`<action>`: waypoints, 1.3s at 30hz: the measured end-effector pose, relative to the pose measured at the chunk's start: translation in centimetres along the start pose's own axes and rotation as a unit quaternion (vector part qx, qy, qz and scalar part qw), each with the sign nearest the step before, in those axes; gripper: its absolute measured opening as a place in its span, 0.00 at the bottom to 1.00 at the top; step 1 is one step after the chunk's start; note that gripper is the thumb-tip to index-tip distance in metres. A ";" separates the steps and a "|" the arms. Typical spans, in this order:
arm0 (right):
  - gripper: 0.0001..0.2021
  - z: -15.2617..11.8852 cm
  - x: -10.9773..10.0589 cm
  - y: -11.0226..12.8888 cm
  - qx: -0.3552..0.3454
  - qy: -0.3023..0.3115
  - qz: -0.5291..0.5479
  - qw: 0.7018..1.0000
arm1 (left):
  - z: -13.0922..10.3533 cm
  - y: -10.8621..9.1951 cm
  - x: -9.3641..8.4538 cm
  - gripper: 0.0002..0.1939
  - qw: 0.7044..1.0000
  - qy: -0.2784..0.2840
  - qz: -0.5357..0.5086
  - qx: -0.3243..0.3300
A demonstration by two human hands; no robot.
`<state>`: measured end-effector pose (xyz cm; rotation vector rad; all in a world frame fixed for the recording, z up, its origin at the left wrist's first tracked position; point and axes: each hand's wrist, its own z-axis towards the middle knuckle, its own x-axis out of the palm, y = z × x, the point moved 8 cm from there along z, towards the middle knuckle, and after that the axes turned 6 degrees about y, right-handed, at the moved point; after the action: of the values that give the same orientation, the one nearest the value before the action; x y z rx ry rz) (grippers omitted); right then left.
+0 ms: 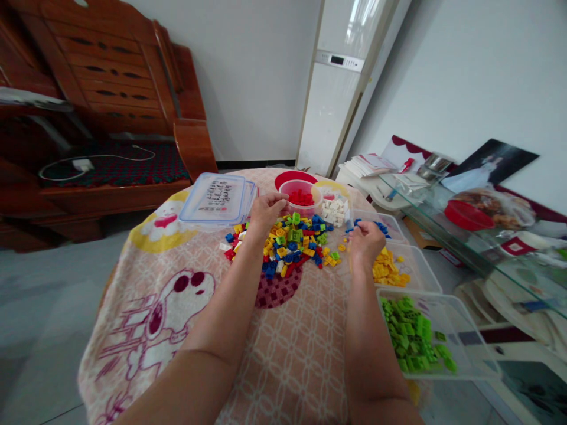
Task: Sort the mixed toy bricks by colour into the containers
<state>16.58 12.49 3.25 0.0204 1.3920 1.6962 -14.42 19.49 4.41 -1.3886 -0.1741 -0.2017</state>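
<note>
Bricks (290, 243), blocky plastic, on fleecy cloth (295, 360)

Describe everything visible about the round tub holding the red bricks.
The round tub is open and upright, with see-through walls that look like plastic. Red bricks lie inside. It stands on the cloth-covered table, beyond the mixed brick pile, with white bricks to its right. A red disc shows behind it. The left hand is at its left rim; whether they touch is unclear.
</note>
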 end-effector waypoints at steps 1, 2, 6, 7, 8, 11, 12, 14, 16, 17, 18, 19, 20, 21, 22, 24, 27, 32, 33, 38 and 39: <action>0.17 0.0 -0.6 0.2 -0.005 -0.023 -0.016 1.000 | 0.0 0.0 0.0 0.10 1.000 0.002 0.001 0.001; 0.17 -0.1 -1.1 0.5 -0.011 -0.044 -0.036 0.998 | 0.0 0.0 0.1 0.10 1.000 0.003 0.002 0.001; 0.18 -0.3 -1.7 1.7 -0.023 -0.049 -0.094 0.994 | -0.1 0.0 0.1 0.10 1.000 0.004 0.005 -0.001; 0.18 -0.3 -1.5 1.9 -0.021 -0.036 -0.099 0.994 | -0.1 0.0 0.1 0.10 1.000 0.004 0.006 -0.001; 0.18 -0.4 -1.3 2.0 -0.020 -0.022 -0.100 0.994 | -0.1 0.0 0.2 0.10 1.000 0.004 0.006 0.000; 0.17 -0.6 -0.4 2.8 -0.035 0.014 -0.101 0.994 | -0.1 0.1 0.1 0.09 1.000 0.001 0.006 -0.003; 0.16 -0.8 -0.1 3.2 -0.043 0.027 -0.103 0.993 | -0.1 0.1 0.2 0.09 1.000 0.002 0.006 -0.004; 0.15 -1.1 0.8 3.7 -0.060 0.062 -0.106 0.991 | -0.1 0.2 0.2 0.09 1.000 0.003 0.004 -0.005; 0.14 -1.5 2.0 4.1 -0.069 0.113 -0.106 0.986 | 0.0 0.2 0.2 0.10 1.000 0.004 0.002 -0.003; 0.14 -1.8 2.7 4.2 -0.074 0.141 -0.101 0.982 | 0.0 0.2 0.1 0.10 1.000 0.003 0.002 -0.003; 0.13 -2.1 3.4 4.4 -0.079 0.168 -0.094 0.978 | 0.0 0.2 0.1 0.10 1.000 0.002 0.003 -0.003; 0.13 -2.4 3.9 4.5 -0.085 0.191 -0.086 0.974 | 0.0 0.2 0.1 0.10 1.000 0.001 0.003 -0.003; 0.13 -2.7 4.5 4.7 -0.092 0.211 -0.078 0.970 | 0.0 0.2 0.1 0.10 1.000 0.000 0.003 -0.004; 0.13 -3.1 4.9 4.9 -0.101 0.229 -0.073 0.965 | 0.0 0.1 0.0 0.10 1.000 0.000 0.002 -0.004; 0.13 -3.4 5.3 5.0 -0.109 0.247 -0.071 0.960 | 0.0 0.1 0.0 0.10 1.000 0.000 0.000 -0.004; 0.12 -4.1 6.0 5.3 -0.121 0.279 -0.079 0.949 | 0.0 0.0 0.0 0.10 1.000 -0.001 -0.002 -0.005; 0.09 -4.8 6.9 5.6 -0.129 0.316 -0.117 0.933 | 0.0 -0.1 -0.1 0.09 1.000 -0.003 -0.004 -0.003; 0.07 -5.9 8.1 5.8 -0.129 0.357 -0.201 0.903 | 0.0 -0.1 -0.1 0.09 1.000 -0.006 -0.004 -0.005; 0.07 -6.0 8.2 5.9 -0.131 0.360 -0.214 0.899 | 0.0 -0.1 -0.1 0.09 1.000 -0.006 -0.004 -0.005; 0.08 -6.0 7.9 6.3 -0.137 0.360 -0.199 0.901 | -0.1 -0.1 0.0 0.09 1.000 -0.002 0.003 0.000; 0.08 -5.8 7.8 6.2 -0.134 0.355 -0.181 0.907 | -0.1 -0.1 0.0 0.10 1.000 -0.002 0.005 0.001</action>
<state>5.13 13.32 2.07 -1.0423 1.5189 1.6155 -14.48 19.40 4.46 -1.3879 -0.1700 -0.1913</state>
